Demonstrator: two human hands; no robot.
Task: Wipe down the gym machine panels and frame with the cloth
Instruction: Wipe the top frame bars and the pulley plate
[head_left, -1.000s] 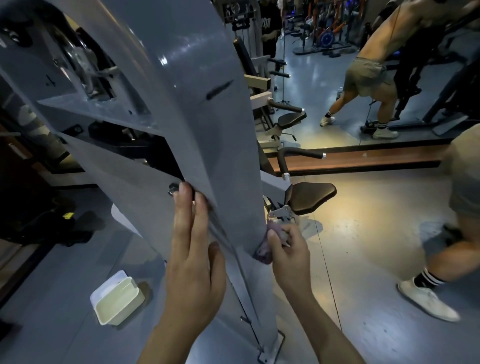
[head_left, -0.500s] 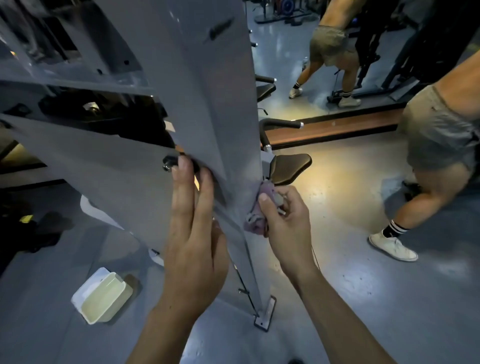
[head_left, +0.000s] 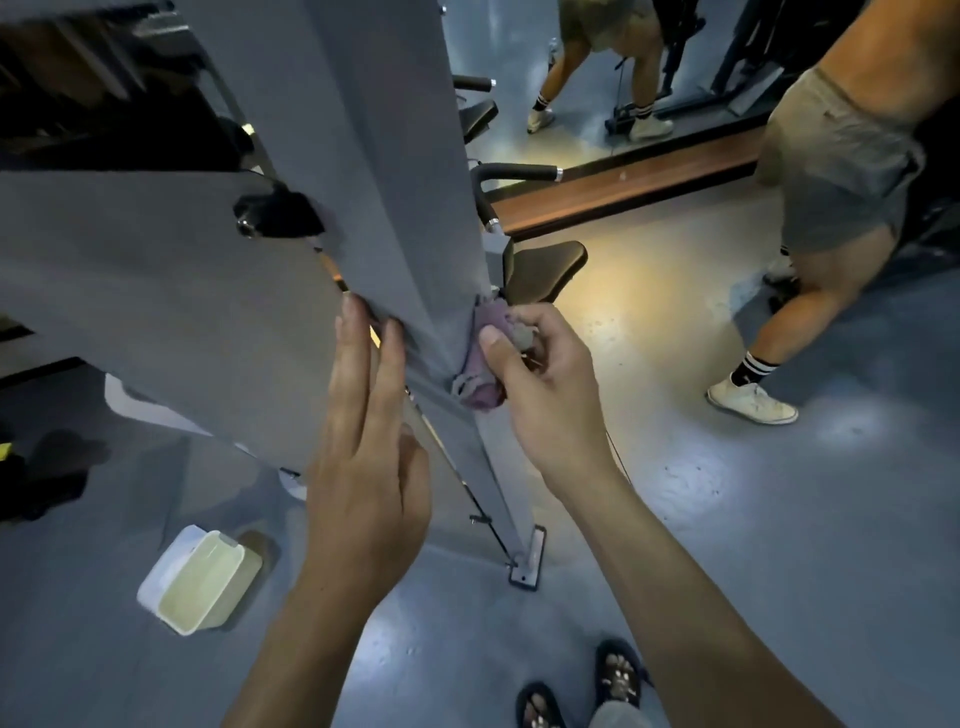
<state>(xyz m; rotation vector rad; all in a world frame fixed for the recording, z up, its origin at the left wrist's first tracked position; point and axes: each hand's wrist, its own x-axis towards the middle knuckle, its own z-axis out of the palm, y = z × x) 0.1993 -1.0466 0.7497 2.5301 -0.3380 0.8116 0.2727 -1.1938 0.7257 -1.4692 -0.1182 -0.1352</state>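
A grey upright frame post (head_left: 363, 156) of the gym machine runs down the middle to a foot plate (head_left: 527, 561) on the floor. A flat grey side panel (head_left: 156, 312) joins it on the left. My right hand (head_left: 540, 395) grips a bunched purple cloth (head_left: 480, 358) and holds it against the right edge of the post. My left hand (head_left: 363, 447) lies flat with straight fingers on the seam between the panel and the post.
A white tub with yellowish contents (head_left: 200, 579) stands on the floor at lower left. A black padded seat (head_left: 545, 267) and a handle (head_left: 519, 171) sit behind the post. A person in grey shorts (head_left: 831, 182) stands at right; a mirror (head_left: 649, 52) lies beyond. My sandalled feet (head_left: 582, 691) show below.
My view has tipped downward and the post now reaches its foot plate. The right hand has slid the cloth down the post's right edge. My left hand has slid lower along the seam.
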